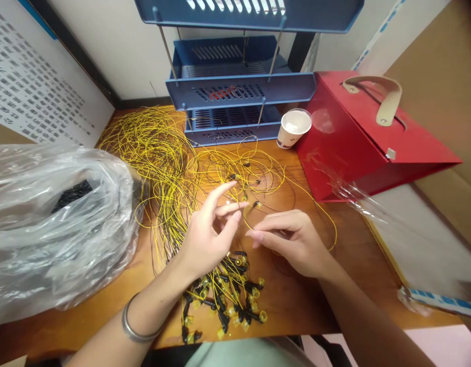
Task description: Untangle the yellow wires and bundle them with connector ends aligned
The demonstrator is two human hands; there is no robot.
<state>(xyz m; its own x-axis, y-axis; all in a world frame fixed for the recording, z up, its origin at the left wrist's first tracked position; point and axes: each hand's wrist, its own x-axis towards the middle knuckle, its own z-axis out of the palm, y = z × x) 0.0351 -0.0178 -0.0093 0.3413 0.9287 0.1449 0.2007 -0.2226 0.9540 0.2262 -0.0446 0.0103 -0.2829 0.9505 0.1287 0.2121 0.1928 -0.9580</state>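
Observation:
My left hand [216, 227] hovers over the middle of the wooden table, index finger stretched out, thumb and middle finger near a thin wire. Just to its right, my right hand [288, 237] pinches a thin yellow and dark wire [247, 220] between thumb and index finger. A small black and yellow connector [256, 204] lies beyond the fingertips. Many black connectors with yellow caps [223, 300] lie in a pile at the near edge, partly under my left wrist. A big tangle of yellow and black wires [155, 148] spreads behind and left of my left hand.
A clear plastic bag [63, 229] with black pieces inside fills the left side. Blue stacked trays [243, 89] stand at the back, beside a paper cup [294, 127]. A red box with a handle [345, 132] and cardboard [434, 204] are at the right.

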